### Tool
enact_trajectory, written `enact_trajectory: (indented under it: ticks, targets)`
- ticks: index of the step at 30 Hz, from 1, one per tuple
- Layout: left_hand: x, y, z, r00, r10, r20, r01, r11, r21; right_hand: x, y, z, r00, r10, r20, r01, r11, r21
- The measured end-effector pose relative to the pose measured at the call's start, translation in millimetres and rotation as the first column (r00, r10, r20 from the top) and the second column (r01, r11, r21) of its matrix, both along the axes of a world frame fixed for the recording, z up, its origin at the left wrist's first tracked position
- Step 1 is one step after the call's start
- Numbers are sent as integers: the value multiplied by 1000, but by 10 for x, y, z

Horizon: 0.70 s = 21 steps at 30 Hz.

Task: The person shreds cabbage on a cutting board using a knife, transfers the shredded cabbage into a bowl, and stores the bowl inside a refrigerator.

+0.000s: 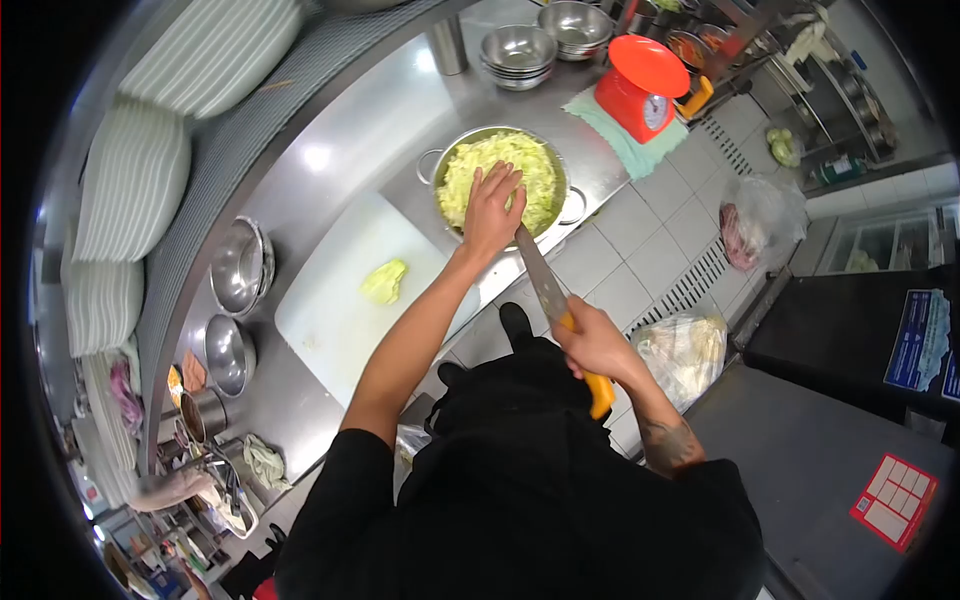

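Note:
Chopped pale green cabbage (535, 165) fills a two-handled metal pot (564, 197) on the steel counter. My left hand (492, 212) rests on the near part of the cabbage, palm down, with its fingers spread and nothing held. In my right hand (592, 345) is a large knife (540, 275) with a yellow handle, its blade slanting up toward the pot's near rim, close to my left fingers. A white cutting board (340, 270) lies left of the pot, with one piece of cabbage leaf (384, 282) on it.
A red scale (645, 85) stands on a green cloth (620, 140) at the counter's far right. Metal bowls (518, 52) are stacked behind the pot, others at the left. White plates (130, 180) line a shelf. Plastic bags (683, 350) lie on the tiled floor.

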<state>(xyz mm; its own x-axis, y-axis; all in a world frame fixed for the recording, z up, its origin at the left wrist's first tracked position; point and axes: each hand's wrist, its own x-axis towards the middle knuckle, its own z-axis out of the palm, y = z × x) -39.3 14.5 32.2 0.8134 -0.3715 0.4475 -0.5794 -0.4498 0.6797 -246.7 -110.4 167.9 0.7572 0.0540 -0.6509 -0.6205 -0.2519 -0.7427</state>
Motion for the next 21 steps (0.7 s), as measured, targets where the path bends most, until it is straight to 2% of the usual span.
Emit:
enact_trajectory:
  ticks: [1,3,5,7,8,9,10,11,12,13,14,16,17,18,19,21]
  targets:
    - [30,-78,-9,991,-54,121,25,973,229,-130,-155,-4,1000,8,-24,-9,1000,-25]
    - [18,-96,63,988,-101,118,68,964,257,-369,-371,2,999,-31,-30,30,999,-16]
    - [-28,46,275,975,-22,219,-26,976,215,-546,-451,7,997,-64,-50,64,998,0]
    - [12,398,325,988,96,124,-92,995,-37,-601,-507,15,990,-134,-42,135,991,9]
    - [46,672,291,982,168,82,-164,985,-53,-607,-517,-20,991,-125,-44,126,992,14]
    - [57,966,240,968,248,43,-245,967,-65,-597,-516,-86,982,-190,-10,190,978,84]
    - [16,1235,226,935,349,-60,-350,937,-13,-556,-506,-132,968,-248,22,242,957,158]
    - [-34,1486,206,876,456,-155,-455,889,48,-480,-490,-148,977,-213,25,205,964,168]
    - [-84,1736,98,855,498,-145,-495,867,55,-383,-459,-166,972,-230,49,217,957,192]
    - [-168,1995,-46,848,510,-145,-491,859,147,-283,-406,-182,968,-240,71,220,951,218]
    - [-261,2250,-193,836,530,-147,-491,839,233,-161,-353,-190,972,-210,103,181,955,237]
    - [-513,2444,-308,909,417,-6,-390,855,340,111,-227,-232,987,-66,145,33,976,217]
    - [-643,2542,-409,921,366,-131,-296,879,374,229,-140,-259,984,4,177,-37,982,186]
    - [-774,2574,-471,937,320,-137,-230,865,446,347,-30,-323,978,80,190,-107,985,137]
    - [-901,2600,-486,922,363,-136,-272,855,441,457,85,-368,973,127,193,-154,979,132]
    - [-1143,2609,-519,957,272,-106,-188,851,490,633,327,-472,924,319,212,-331,943,23]
